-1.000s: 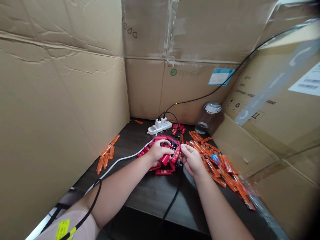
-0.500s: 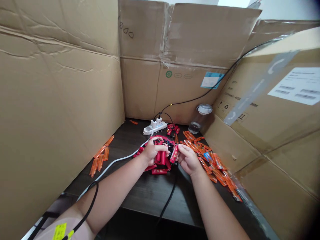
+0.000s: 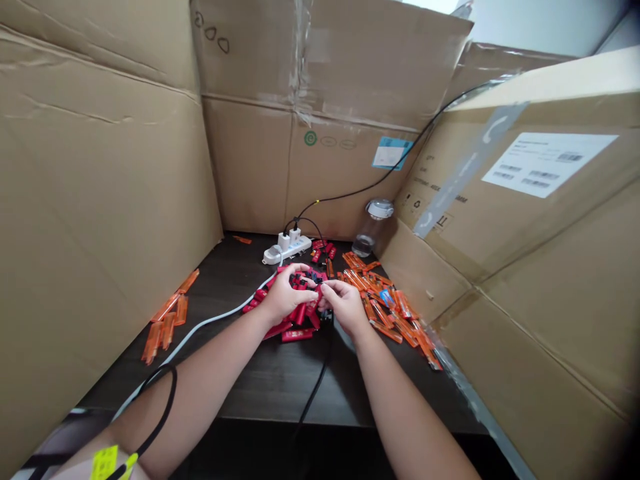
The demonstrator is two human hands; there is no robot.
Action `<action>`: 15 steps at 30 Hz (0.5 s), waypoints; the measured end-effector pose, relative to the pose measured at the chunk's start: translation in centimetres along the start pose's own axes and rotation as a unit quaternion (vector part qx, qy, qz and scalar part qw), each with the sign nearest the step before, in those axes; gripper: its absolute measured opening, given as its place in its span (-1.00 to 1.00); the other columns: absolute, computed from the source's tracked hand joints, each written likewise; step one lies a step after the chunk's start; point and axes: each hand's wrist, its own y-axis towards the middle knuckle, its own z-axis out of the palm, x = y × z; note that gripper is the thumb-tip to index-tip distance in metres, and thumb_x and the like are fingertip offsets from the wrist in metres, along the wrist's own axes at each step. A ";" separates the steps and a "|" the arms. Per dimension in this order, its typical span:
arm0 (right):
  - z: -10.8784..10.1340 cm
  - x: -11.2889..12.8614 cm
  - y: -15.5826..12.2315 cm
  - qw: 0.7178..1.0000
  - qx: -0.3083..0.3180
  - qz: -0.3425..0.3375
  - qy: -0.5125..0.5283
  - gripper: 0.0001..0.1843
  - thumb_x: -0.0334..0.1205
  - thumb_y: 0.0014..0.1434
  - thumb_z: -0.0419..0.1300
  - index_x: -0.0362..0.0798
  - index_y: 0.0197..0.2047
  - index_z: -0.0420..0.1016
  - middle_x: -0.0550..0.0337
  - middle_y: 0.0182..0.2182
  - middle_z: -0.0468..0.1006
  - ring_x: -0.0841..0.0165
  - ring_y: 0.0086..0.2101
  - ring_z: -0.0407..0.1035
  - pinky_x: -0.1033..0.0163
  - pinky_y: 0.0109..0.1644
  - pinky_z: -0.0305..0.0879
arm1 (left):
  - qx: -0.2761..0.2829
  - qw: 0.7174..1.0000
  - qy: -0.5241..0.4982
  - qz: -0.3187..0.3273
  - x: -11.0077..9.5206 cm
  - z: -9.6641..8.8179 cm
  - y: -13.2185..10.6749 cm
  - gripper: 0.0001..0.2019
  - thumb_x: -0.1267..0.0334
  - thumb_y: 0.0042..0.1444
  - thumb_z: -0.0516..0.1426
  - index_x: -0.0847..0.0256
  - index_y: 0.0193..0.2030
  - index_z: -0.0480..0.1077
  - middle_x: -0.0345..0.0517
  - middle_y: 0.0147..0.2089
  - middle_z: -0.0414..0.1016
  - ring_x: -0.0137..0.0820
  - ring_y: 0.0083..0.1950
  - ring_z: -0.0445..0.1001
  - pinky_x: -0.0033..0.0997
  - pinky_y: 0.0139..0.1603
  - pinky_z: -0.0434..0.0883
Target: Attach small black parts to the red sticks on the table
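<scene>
Both of my hands are over a heap of small red tubes point(image 3: 296, 335) with light print, on the dark table. My left hand point(image 3: 284, 295) curls around several red tubes, its thumb and fingers bent in a C shape; where they end and the heap begins is hard to make out. Close beside it, my right hand point(image 3: 346, 308) pinches a red tube between thumb and fingertips, mostly hidden by the fingers. Small black parts point(image 3: 316, 277) show among the red ones just behind the hands.
Orange wrapper-like strips point(image 3: 395, 310) lie in a pile at right, with more orange strips point(image 3: 161, 331) at left. Behind stand a white power strip point(image 3: 295, 249) with plugs and a clear bottle point(image 3: 364, 241). A white cable point(image 3: 210, 320) crosses the table. Cardboard walls point(image 3: 250, 167) enclose it.
The view has shifted so that everything sits further left. My right hand has brought its red tube closer to my left hand, turning it so the print no longer shows.
</scene>
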 end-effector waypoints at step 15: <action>-1.2 1.6 -0.6 0.909 0.111 -0.212 -0.340 -0.81 -0.24 0.17 0.00 -0.04 -0.40 0.39 0.21 -0.56 0.38 0.37 -0.47 0.29 0.28 -0.37 0.25 | 0.059 0.962 0.242 0.116 -0.9 -0.9 0.2 -0.70 0.39 -0.24 0.24 0.25 -0.26 0.41 -0.19 -0.28 0.46 -0.36 -0.23 0.42 -0.34 -0.11 0.37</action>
